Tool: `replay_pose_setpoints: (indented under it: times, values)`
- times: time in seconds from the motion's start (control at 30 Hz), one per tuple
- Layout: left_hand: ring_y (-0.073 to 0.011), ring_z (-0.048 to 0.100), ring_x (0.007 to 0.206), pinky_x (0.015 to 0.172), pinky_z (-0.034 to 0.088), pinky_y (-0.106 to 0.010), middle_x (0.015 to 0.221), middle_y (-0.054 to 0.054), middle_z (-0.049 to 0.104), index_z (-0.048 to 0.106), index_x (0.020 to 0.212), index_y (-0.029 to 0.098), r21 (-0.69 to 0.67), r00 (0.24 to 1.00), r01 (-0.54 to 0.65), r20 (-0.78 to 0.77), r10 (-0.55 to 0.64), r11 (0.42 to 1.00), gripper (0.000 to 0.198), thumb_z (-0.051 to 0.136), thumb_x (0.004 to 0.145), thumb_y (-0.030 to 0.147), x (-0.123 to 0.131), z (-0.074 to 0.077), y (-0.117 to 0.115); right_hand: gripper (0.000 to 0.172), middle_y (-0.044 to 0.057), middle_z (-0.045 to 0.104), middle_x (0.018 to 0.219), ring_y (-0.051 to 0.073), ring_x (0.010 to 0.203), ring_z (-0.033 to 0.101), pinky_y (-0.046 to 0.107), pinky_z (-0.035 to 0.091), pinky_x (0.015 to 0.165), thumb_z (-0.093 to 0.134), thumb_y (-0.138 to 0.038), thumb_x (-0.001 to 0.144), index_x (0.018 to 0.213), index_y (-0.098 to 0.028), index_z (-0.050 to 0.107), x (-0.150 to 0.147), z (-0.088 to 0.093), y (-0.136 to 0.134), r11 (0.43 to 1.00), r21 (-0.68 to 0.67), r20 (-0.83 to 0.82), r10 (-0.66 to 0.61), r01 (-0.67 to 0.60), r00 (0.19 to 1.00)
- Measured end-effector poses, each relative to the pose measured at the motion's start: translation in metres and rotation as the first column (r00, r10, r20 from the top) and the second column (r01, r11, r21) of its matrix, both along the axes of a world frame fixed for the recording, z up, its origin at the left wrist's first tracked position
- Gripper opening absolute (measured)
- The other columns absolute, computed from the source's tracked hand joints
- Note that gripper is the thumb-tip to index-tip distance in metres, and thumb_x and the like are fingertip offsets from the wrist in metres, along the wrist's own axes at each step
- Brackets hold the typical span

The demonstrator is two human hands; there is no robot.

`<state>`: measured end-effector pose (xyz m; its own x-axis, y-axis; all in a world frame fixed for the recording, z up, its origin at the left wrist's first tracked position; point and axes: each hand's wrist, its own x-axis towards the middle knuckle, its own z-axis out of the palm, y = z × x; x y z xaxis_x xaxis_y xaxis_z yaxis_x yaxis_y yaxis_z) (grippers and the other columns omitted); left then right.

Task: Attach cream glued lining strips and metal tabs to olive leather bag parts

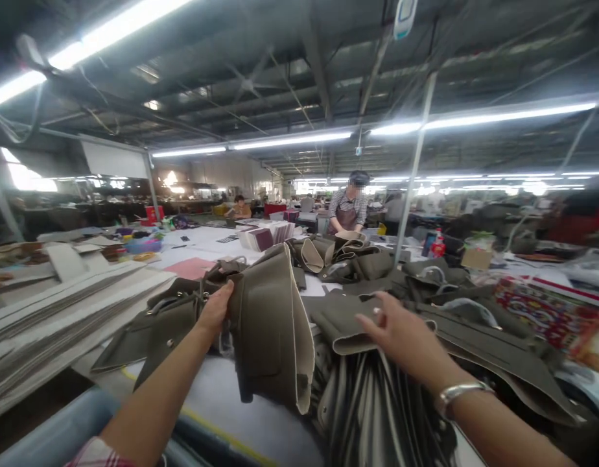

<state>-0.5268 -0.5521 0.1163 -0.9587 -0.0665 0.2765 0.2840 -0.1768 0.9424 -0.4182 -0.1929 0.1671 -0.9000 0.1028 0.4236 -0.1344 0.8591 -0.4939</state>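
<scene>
My left hand (216, 310) is closed on the side of an olive-grey handbag body (265, 324), holding it upright above the white table. The bag's raw, pale-edged opening faces right. My right hand (401, 337) is open, thumb and fingers apart, over another olive-grey bag piece (339, 318) whose open end faces me. Whether its fingertips touch that piece, I cannot tell. Below it stands a tight row of folded bag panels (372, 415). Behind my left forearm lie more bag pieces (177, 314) with handles.
Long stacked strips of board (76, 318) are at the left. More bag pieces (474, 324) with handles are heaped at the right beside a patterned red bag (537, 311). Across the table a co-worker (348, 207) bends over other bags. A metal pole (416, 162) rises from the table area.
</scene>
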Motion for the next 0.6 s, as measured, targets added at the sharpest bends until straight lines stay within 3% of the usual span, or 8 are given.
replay_pose_setpoints:
  times: [0.07, 0.13, 0.23, 0.4, 0.43, 0.47, 0.53, 0.6]
  values:
    - [-0.0199, 0.065, 0.075, 0.068, 0.053, -0.029, 0.091, -0.01, 0.069, 0.06, 0.108, 0.01, -0.02, 0.999, 0.036, 0.006, -0.036, 0.999, 0.057, 0.057, 0.075, 0.057, 0.005, 0.001, 0.014, 0.068, 0.01, 0.064, 0.098, 0.02, 0.075, 0.061, 0.031, 0.046, 0.069, 0.061, -0.045, 0.072, 0.13, -0.017, 0.04, 0.012, 0.008, -0.036, 0.942, -0.111, 0.137, 0.33, -0.317, 0.934]
    - [-0.0203, 0.065, 0.077, 0.068, 0.053, -0.028, 0.094, -0.01, 0.068, 0.059, 0.11, 0.011, -0.036, 0.996, 0.083, -0.013, -0.084, 0.996, 0.058, 0.057, 0.076, 0.057, 0.013, 0.004, 0.027, 0.058, 0.008, 0.063, 0.106, 0.019, 0.086, 0.06, 0.029, 0.046, 0.076, 0.063, -0.034, 0.071, 0.124, -0.019, 0.047, 0.017, 0.012, -0.061, 0.856, -0.244, 0.156, 0.499, -0.456, 0.852]
    - [-0.0213, 0.065, 0.078, 0.066, 0.053, -0.029, 0.093, -0.009, 0.069, 0.058, 0.112, 0.011, -0.029, 0.989, 0.148, -0.002, -0.148, 0.989, 0.06, 0.057, 0.075, 0.059, 0.03, 0.012, 0.042, 0.044, 0.006, 0.063, 0.106, 0.019, 0.093, 0.059, 0.029, 0.047, 0.077, 0.062, -0.025, 0.07, 0.113, -0.018, 0.054, 0.019, 0.012, -0.068, 0.776, -0.426, 0.178, 0.576, -0.466, 0.798]
    - [-0.0203, 0.064, 0.067, 0.057, 0.052, -0.027, 0.08, -0.009, 0.069, 0.064, 0.098, 0.01, -0.057, 0.987, 0.124, 0.106, -0.117, 0.991, 0.063, 0.054, 0.072, 0.066, 0.051, 0.014, 0.05, 0.039, 0.003, 0.065, 0.097, 0.015, 0.078, 0.062, 0.02, 0.048, 0.056, 0.061, -0.026, 0.072, 0.11, -0.02, 0.055, 0.027, 0.005, -0.047, 0.521, -0.738, 0.306, 0.824, -0.427, 0.476]
    - [-0.0202, 0.064, 0.065, 0.056, 0.051, -0.028, 0.077, -0.008, 0.069, 0.064, 0.098, 0.01, -0.061, 0.984, 0.132, 0.131, -0.124, 0.989, 0.064, 0.05, 0.074, 0.067, 0.052, 0.011, 0.053, 0.037, 0.002, 0.065, 0.094, 0.014, 0.075, 0.062, 0.02, 0.047, 0.054, 0.06, -0.024, 0.072, 0.109, -0.02, 0.056, 0.029, 0.004, -0.046, 0.521, -0.736, 0.299, 0.824, -0.433, 0.482]
    - [-0.0204, 0.064, 0.064, 0.056, 0.051, -0.029, 0.075, -0.008, 0.068, 0.063, 0.1, 0.01, -0.064, 0.978, 0.15, 0.153, -0.139, 0.987, 0.065, 0.046, 0.076, 0.068, 0.051, 0.008, 0.055, 0.033, 0.002, 0.066, 0.089, 0.014, 0.071, 0.061, 0.019, 0.046, 0.053, 0.058, -0.023, 0.072, 0.105, -0.02, 0.058, 0.029, 0.002, -0.046, 0.56, -0.708, 0.307, 0.793, -0.43, 0.527]
    - [-0.0214, 0.064, 0.068, 0.062, 0.053, -0.032, 0.077, -0.009, 0.068, 0.062, 0.105, 0.011, -0.105, 0.971, 0.203, 0.154, -0.185, 0.974, 0.067, 0.036, 0.08, 0.068, 0.047, 0.001, 0.062, 0.022, 0.004, 0.066, 0.08, 0.015, 0.065, 0.06, 0.021, 0.045, 0.051, 0.052, -0.022, 0.075, 0.093, -0.016, 0.063, 0.028, -0.001, -0.05, 0.706, -0.6, 0.327, 0.645, -0.376, 0.69]
    - [-0.0231, 0.064, 0.081, 0.075, 0.052, -0.035, 0.087, -0.01, 0.068, 0.061, 0.109, 0.011, -0.282, 0.97, 0.242, 0.079, -0.228, 0.928, 0.067, 0.03, 0.084, 0.065, 0.041, -0.003, 0.067, 0.019, 0.007, 0.066, 0.072, 0.016, 0.063, 0.06, 0.023, 0.044, 0.053, 0.048, -0.021, 0.076, 0.076, -0.013, 0.065, 0.023, -0.002, -0.055, 0.85, -0.452, 0.284, 0.426, -0.272, 0.859]
